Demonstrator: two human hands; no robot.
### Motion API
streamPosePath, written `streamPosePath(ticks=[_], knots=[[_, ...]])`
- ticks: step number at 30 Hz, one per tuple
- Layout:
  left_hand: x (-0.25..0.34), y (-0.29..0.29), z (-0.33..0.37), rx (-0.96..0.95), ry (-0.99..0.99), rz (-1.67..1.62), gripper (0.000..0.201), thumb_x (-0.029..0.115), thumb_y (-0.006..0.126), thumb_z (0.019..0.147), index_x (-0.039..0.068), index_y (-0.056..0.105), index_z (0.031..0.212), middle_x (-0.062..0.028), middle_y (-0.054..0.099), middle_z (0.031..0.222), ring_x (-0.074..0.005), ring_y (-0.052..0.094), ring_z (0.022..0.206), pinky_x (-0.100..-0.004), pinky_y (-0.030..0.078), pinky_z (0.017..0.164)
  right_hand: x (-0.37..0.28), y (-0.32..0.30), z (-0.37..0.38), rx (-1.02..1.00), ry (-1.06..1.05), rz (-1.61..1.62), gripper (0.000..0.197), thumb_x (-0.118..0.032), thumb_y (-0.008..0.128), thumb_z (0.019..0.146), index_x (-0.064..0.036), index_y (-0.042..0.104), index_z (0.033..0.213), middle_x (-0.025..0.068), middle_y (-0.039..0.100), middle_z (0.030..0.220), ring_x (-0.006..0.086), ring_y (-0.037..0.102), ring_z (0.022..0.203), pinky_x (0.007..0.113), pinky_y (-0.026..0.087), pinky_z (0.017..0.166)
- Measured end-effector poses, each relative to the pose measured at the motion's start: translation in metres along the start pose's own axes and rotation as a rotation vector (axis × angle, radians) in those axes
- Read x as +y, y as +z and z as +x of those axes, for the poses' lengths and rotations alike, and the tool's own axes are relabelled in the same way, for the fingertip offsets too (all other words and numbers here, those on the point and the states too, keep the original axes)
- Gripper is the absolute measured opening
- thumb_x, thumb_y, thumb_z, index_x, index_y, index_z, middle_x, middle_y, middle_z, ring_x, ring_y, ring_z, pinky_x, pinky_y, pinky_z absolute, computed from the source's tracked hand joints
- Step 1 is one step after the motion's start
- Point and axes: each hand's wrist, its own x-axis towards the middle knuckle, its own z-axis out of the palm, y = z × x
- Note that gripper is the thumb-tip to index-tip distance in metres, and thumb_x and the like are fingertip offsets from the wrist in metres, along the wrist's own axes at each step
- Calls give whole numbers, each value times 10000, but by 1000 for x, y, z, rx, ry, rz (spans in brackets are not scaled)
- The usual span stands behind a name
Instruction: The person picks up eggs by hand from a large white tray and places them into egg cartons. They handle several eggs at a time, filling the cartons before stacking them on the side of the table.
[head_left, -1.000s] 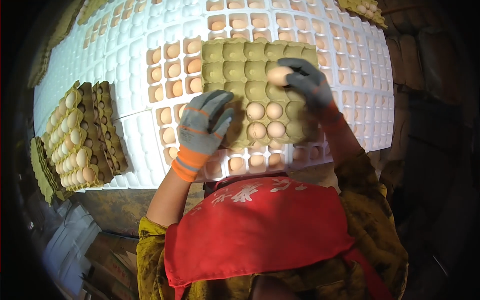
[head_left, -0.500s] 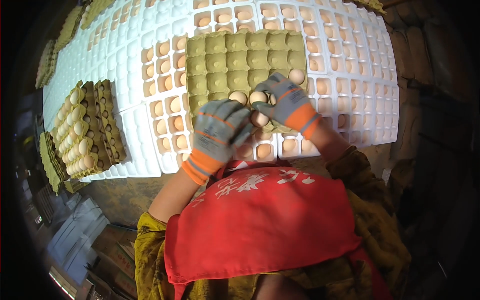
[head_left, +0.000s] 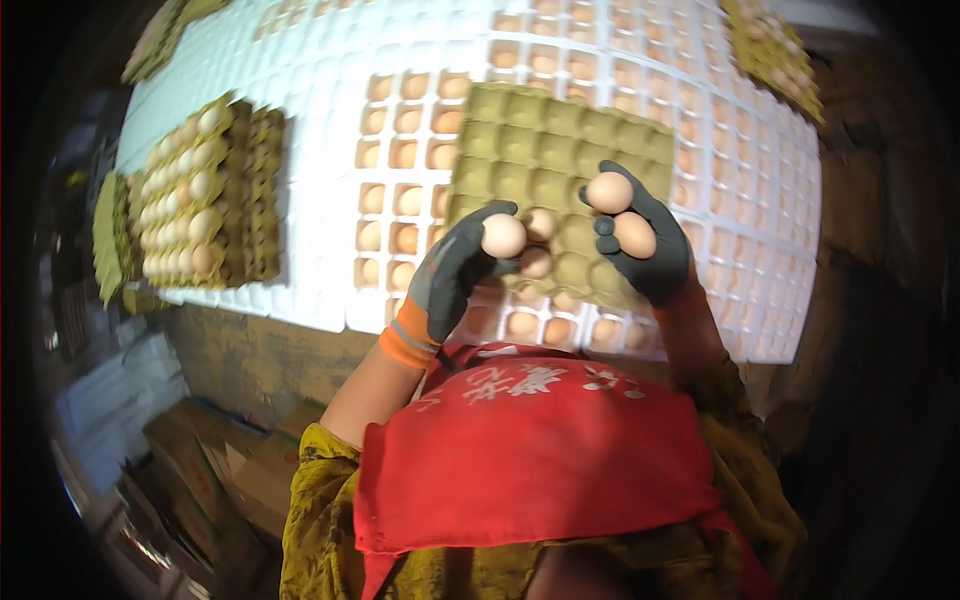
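Note:
A green pulp egg tray (head_left: 560, 150) lies over white foam trays. My left hand (head_left: 452, 275), in a grey glove with an orange cuff, is curled round a pale egg (head_left: 503, 236) at the tray's left side. Two more eggs sit right beside its fingers, an upper egg (head_left: 541, 224) and a lower egg (head_left: 535, 262); whether they touch the hand I cannot tell. My right hand (head_left: 660, 262), gloved alike, is turned palm up over the tray's right side. In it are a rounder egg (head_left: 609, 192) and a second egg (head_left: 635, 236), with fingers bent around them.
White foam trays (head_left: 320, 200) cover the table, many cells holding brown eggs. At the left stand stacked pulp trays (head_left: 240, 190) full of eggs. Another filled pulp tray (head_left: 775, 60) lies at the far right. Cardboard boxes (head_left: 240, 460) are on the floor at lower left.
Both hands have turned from backs up to palms showing and moved apart, lifting eggs from the pulp tray. The egg at the tray's right edge is gone from there. The whole view has shifted.

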Motion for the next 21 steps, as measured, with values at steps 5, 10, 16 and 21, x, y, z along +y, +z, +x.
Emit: streamPosePath(ticks=[5, 10, 16, 21], knots=[[-25, -86, -20, -22, -6, -488, 589, 490, 382, 1091, -6, 512, 1381, -51, 670, 910, -189, 671, 912, -391, 554, 898, -18, 55, 36, -132, 28, 0, 695, 2, 653, 895, 13, 387, 1537, 2, 650, 1190, 35, 537, 881, 218, 485, 843], [-6, -110, -59, 355, 73, -462, 498, 482, 429, 1086, 20, 611, 1107, -40, 631, 786, -169, 619, 742, -310, 565, 772, -17, 115, 79, -415, -141, -101, 533, -83, 610, 974, -2, 457, 1478, 61, 607, 1257, 112, 606, 1006, 283, 522, 890], [-3, -205, -96, 571, 169, -424, 612, 571, 471, 1042, 11, 594, 1253, -21, 635, 727, -150, 647, 714, -292, 565, 768, 2, 238, 150, -296, 268, 215, 370, -150, 679, 975, -30, 587, 1312, 74, 669, 1045, 101, 617, 834, 243, 525, 704], [12, -227, -102, 783, 322, -6, 442, 359, 529, 1064, -31, 602, 1257, -90, 677, 990, -164, 660, 861, -294, 556, 831, 44, 301, 186, -351, -324, -728, 310, -225, 700, 890, -123, 681, 1183, 121, 689, 1127, 323, 658, 1015, 400, 531, 915]])
